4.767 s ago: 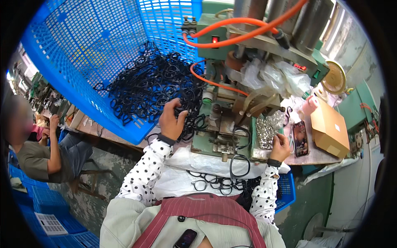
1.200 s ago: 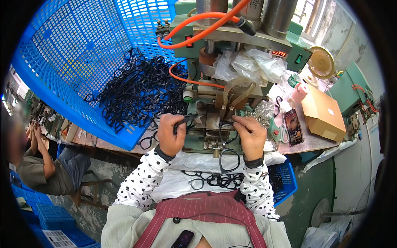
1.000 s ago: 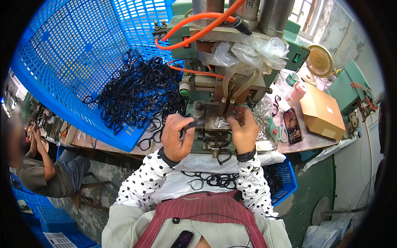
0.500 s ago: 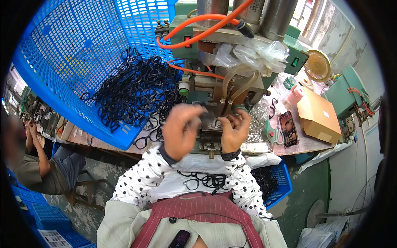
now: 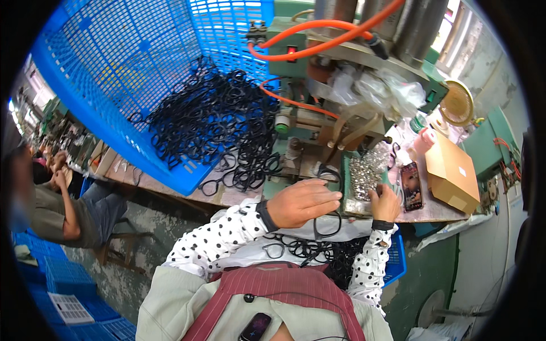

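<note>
Crate: a large blue mesh crate stands tilted on the table, its open side toward the person.
Frame heap: black spectacle frames spill from the crate's lower edge toward the press, well left of and above the left hand.
Press: a green machine with orange hoses stands behind both hands.
Lap pile: loose black frames lie on the white cloth just below both hands.
Cardboard box: a brown box lies right of the right hand, apart from it.
Metal parts: a heap of small shiny pieces lies in a tray, touching the right hand's fingertips.
Left hand: the left hand lies palm down, fingers pointing right, closed on a black frame that hangs beneath it.
Right hand: the right hand is raised at the wrist, fingers curled into the metal parts; whether it grips any cannot be told.
Hands: apart, side by side.
</note>
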{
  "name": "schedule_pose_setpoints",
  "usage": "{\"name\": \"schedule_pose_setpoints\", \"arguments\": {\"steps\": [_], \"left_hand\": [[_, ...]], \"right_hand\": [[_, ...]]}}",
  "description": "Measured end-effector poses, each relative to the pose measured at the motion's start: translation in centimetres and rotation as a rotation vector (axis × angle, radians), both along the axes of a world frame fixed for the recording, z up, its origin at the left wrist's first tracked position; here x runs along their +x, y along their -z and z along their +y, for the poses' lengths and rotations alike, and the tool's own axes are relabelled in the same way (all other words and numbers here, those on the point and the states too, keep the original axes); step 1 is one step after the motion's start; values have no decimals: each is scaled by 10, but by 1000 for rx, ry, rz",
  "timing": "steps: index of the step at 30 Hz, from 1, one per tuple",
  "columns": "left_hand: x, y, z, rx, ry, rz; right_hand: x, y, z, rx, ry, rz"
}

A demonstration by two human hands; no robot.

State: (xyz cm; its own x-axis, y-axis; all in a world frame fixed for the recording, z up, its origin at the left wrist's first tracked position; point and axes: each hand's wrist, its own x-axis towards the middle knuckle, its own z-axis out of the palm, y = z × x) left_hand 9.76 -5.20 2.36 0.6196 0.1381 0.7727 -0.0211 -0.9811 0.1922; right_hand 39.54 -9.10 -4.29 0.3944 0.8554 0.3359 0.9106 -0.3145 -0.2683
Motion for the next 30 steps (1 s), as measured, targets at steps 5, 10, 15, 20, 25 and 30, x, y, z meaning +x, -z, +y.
{"name": "schedule_pose_setpoints", "arguments": {"steps": [5,10,15,20,25,30], "left_hand": [[1,5,-2,-2,-18,-21],[-8,-3,-2,137,-140,18],[-66,19,44,85,-557,-142],[-130,60,129,44,-1234,405],[-172,91,176,117,-1134,659],[-171,58,165,-5,-931,594]], "right_hand": [[-9,22,14,231,-30,162],[-8,34,26,473,-45,563],[-12,37,21,578,-13,494],[-16,32,20,551,-23,334],[-19,27,22,530,-23,335],[-15,29,18,445,69,344]]}}
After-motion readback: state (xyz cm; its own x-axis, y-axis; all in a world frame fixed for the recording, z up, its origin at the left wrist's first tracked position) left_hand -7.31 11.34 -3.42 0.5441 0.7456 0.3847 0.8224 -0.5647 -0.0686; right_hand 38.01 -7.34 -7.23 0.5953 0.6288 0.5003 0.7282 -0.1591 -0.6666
